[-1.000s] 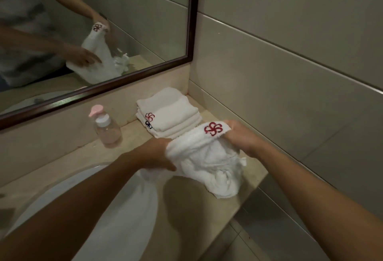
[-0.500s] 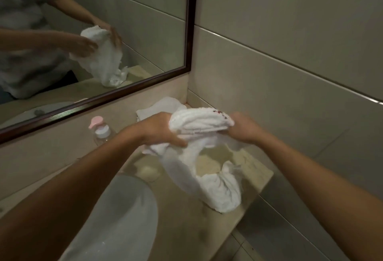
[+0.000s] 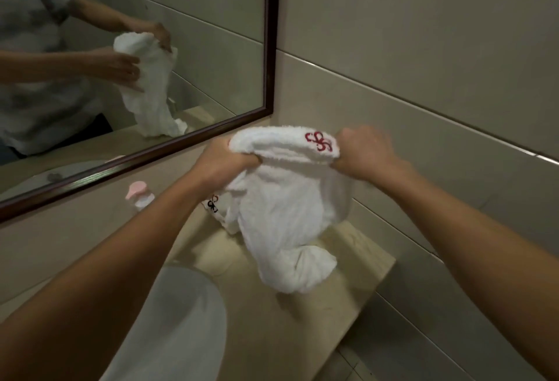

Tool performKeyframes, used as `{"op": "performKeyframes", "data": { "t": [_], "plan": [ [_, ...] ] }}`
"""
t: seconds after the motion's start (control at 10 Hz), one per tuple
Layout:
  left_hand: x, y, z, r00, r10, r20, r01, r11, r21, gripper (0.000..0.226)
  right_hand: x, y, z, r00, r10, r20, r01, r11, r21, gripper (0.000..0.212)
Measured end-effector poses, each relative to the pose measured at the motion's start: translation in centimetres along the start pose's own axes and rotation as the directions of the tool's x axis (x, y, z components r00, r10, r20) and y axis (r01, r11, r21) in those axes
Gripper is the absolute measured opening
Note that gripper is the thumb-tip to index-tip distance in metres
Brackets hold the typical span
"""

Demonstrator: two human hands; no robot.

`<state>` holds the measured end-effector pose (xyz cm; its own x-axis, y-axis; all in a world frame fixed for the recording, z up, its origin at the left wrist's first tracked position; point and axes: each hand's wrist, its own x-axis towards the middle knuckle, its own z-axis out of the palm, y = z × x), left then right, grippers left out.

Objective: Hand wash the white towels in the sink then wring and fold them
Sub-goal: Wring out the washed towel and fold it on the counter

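A white towel [image 3: 281, 208] with a red embroidered emblem hangs in the air above the beige counter [image 3: 338, 296]. My left hand [image 3: 223, 162] grips its upper left edge, my right hand [image 3: 363, 150] grips the upper right edge beside the emblem. The towel's lower end is bunched and touches the counter. Behind it, a stack of folded white towels [image 3: 216, 205] is mostly hidden; only a corner with emblems shows. The white sink basin [image 3: 181, 320] lies at the lower left.
A clear soap bottle with a pink pump [image 3: 139, 196] stands by the backsplash left of my arm. A dark-framed mirror [image 3: 269, 47] hangs above the counter. Tiled wall closes the right side; the counter's edge drops off at lower right.
Both hands have lifted the towel higher off the counter and spread its top edge apart. The red emblem now faces up near my right hand.
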<state>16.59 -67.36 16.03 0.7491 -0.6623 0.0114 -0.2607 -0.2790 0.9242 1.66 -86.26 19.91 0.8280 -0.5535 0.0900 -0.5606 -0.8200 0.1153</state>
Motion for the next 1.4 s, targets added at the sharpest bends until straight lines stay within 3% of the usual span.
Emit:
{"op": "performKeyframes", "data": {
  "t": [0.1, 0.2, 0.3, 0.4, 0.5, 0.6, 0.7, 0.8, 0.9, 1.0, 1.1, 1.2, 1.3, 1.4],
  "plan": [
    [0.0, 1.7, -1.1, 0.981, 0.164, -0.108, -0.153, 0.983, 0.103, 0.039, 0.1, 0.6, -2.4, 0.993, 0.038, -0.111, 0.009, 0.917, 0.398, 0.012],
    [-0.6, 3.3, -1.8, 0.925, 0.34, -0.168, -0.283, 0.914, 0.292, 0.043, -1.1, 1.0, -4.1, 0.967, 0.072, -0.244, 0.078, 0.828, 0.555, 0.008],
    [-1.8, 3.9, -1.9, 0.86, 0.447, -0.248, -0.335, 0.86, 0.386, 0.046, -3.6, 0.5, -4.0, 0.89, 0.097, -0.445, 0.093, 0.918, 0.386, 0.014],
    [-3.4, 3.0, -1.5, 0.778, 0.571, -0.262, -0.413, 0.779, 0.471, 0.047, -6.6, -0.2, -2.9, 0.845, 0.094, -0.527, 0.12, 0.926, 0.358, 0.019],
    [-5.1, 0.4, -0.4, 0.9, 0.436, -0.022, -0.381, 0.809, 0.447, 0.044, -8.2, 0.2, -0.4, 0.96, 0.021, -0.278, 0.098, 0.908, 0.407, 0.025],
    [-6.0, -3.7, 1.5, 0.932, 0.016, 0.362, -0.221, 0.818, 0.531, 0.065, -8.8, 1.4, 3.4, 0.938, -0.221, 0.266, 0.073, 0.879, 0.471, 0.027],
    [-7.5, -8.4, 4.4, 0.793, -0.327, 0.513, 0.017, 0.855, 0.518, 0.043, -10.1, 1.5, 8.1, 0.7, -0.396, 0.594, -0.048, 0.804, 0.593, 0.019],
    [-9.9, -12.2, 6.3, 0.661, -0.391, 0.64, 0.128, 0.899, 0.418, 0.038, -11.3, 1.9, 13.4, 0.565, -0.396, 0.724, -0.238, 0.762, 0.603, 0.03],
    [-11.3, -14.4, 7.1, 0.681, -0.36, 0.638, 0.277, 0.933, 0.231, 0.038, -11.8, 2.7, 17.2, 0.661, -0.377, 0.649, -0.324, 0.636, 0.7, 0.046],
    [-10.7, -16.3, 8.6, 0.836, -0.276, 0.475, 0.164, 0.951, 0.263, 0.053, -11.8, 2.4, 19.1, 0.758, -0.381, 0.529, -0.3, 0.516, 0.802, 0.017],
    [-8.6, -18.9, 10.6, 0.945, -0.197, 0.26, 0.064, 0.893, 0.446, 0.087, -10.7, 1.1, 21.7, 0.824, -0.297, 0.483, -0.346, 0.411, 0.843, 0.019],
    [-7.2, -19.4, 12.5, 0.917, -0.394, 0.065, 0.347, 0.867, 0.358, 0.084, -10.0, -0.1, 23.4, 0.795, -0.095, 0.6, -0.562, 0.259, 0.785, 0.022],
    [-6.8, -19.2, 14.0, 0.839, -0.538, -0.079, 0.544, 0.831, 0.114, 0.04, -9.7, -1.4, 25.4, 0.709, -0.053, 0.703, -0.7, 0.069, 0.711, 0.016],
    [-6.1, -18.9, 13.6, 0.699, -0.714, 0.041, 0.702, 0.675, -0.225, 0.045, -10.0, -2.6, 26.8, 0.956, -0.265, 0.125, -0.23, -0.415, 0.88, 0.013]
  ]
}}
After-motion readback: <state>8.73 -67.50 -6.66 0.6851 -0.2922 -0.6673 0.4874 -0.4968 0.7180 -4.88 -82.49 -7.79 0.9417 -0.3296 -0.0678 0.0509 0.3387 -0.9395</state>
